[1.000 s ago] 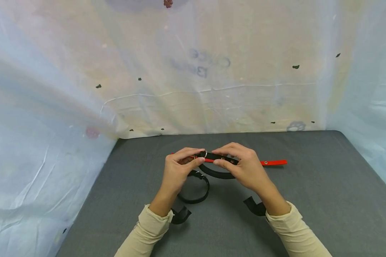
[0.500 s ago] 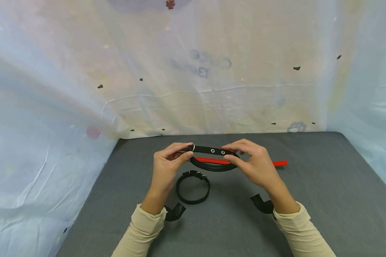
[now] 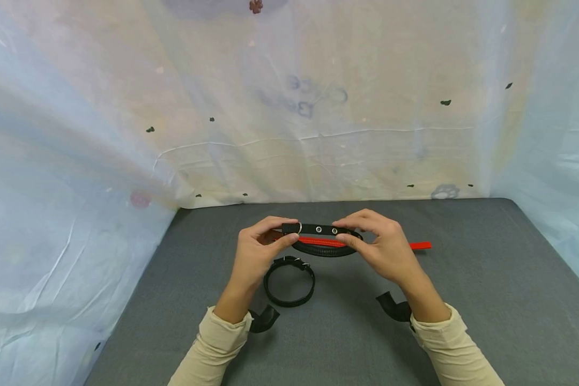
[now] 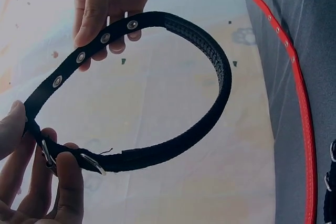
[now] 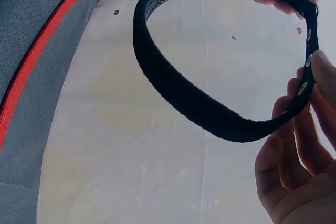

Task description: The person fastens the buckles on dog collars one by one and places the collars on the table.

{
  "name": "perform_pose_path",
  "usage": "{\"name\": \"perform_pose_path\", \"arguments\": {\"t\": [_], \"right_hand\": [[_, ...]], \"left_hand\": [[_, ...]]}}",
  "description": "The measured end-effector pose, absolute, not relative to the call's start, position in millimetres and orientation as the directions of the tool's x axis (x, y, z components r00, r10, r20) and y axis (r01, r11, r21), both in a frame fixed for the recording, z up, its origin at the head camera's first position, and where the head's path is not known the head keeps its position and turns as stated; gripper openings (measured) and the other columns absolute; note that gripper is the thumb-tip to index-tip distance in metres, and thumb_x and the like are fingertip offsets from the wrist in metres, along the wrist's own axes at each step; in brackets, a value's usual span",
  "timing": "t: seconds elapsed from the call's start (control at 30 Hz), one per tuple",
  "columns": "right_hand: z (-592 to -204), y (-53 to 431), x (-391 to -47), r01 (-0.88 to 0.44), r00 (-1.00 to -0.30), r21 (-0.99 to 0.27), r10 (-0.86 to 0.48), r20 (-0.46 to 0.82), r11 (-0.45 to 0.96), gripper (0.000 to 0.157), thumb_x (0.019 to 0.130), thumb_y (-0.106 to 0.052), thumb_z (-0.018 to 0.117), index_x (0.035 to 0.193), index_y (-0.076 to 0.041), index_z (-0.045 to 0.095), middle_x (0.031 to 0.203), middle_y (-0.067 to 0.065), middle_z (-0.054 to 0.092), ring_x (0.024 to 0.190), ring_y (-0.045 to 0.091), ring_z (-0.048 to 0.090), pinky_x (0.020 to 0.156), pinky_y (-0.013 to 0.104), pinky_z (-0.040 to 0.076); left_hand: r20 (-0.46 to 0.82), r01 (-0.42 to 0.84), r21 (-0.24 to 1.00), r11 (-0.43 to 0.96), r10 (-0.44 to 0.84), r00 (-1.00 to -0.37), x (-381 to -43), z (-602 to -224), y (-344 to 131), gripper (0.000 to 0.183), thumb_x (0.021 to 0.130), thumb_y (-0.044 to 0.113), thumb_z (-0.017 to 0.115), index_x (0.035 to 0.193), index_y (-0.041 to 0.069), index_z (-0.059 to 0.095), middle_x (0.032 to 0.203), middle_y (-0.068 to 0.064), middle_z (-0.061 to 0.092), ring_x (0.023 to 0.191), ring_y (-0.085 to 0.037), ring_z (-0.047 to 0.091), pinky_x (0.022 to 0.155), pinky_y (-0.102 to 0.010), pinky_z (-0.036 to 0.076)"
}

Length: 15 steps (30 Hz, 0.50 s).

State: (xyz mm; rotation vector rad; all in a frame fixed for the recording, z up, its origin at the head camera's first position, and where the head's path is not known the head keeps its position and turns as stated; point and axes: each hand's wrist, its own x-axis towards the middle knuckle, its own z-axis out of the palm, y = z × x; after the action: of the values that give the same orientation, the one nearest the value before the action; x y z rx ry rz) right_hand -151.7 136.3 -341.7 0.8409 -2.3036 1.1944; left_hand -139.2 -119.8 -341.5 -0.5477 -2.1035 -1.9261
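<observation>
Held collar: the black collar (image 3: 311, 229) is hanging in the air between the two hands, above the tabletop (image 3: 487, 289), and is bowing into a loop; in the head view its eyelets (image 4: 81, 57) are showing along the 12 o'clock side, its thicker stretch curving round at 6 o'clock.
Left hand: from the collar's 9 o'clock side, the left hand (image 3: 255, 246) is pinching the strap between thumb and fingers, beside the metal buckle (image 4: 48, 155) and the D-ring (image 4: 93, 163); the fingers are partly hiding the buckle, so whether it is fastened I cannot tell.
Right hand: from 3 o'clock, the right hand (image 3: 381, 246) is grasping the eyelet stretch between thumb and fingers.
Red strap: the red strap (image 4: 304, 108) is lying on the tabletop behind the held collar, its eyeleted tip pointing towards 3 o'clock.
Looped collar: a second black collar (image 3: 291, 304) is resting on the tabletop as a ring, at 7 o'clock from the held one, its metal fittings sitting near its own 1 o'clock.
Backdrop: a pale plastic sheet (image 3: 366, 107) is rising beyond the tabletop at 12 o'clock.
</observation>
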Motion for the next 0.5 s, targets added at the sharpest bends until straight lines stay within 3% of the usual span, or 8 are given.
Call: {"name": "perform_pose_path", "arguments": {"t": [0.5], "right_hand": [[-343.5,130.5,-149.0,-0.683,-0.730,-0.604,-0.375,0.571,0.410,0.028,0.085,-0.020,0.080,0.112,-0.026,0.075,0.105,-0.012,0.068,0.097,0.003,0.063,0.072,0.024,0.050]], "left_hand": [[0.408,0.421,0.906,0.036,0.185,-0.894,-137.9,-347.0,-110.9,0.028,0.084,0.008,0.079,0.111,0.004,0.074,0.105,-0.007,0.072,0.097,-0.017,0.068,0.083,-0.036,0.060]]}}
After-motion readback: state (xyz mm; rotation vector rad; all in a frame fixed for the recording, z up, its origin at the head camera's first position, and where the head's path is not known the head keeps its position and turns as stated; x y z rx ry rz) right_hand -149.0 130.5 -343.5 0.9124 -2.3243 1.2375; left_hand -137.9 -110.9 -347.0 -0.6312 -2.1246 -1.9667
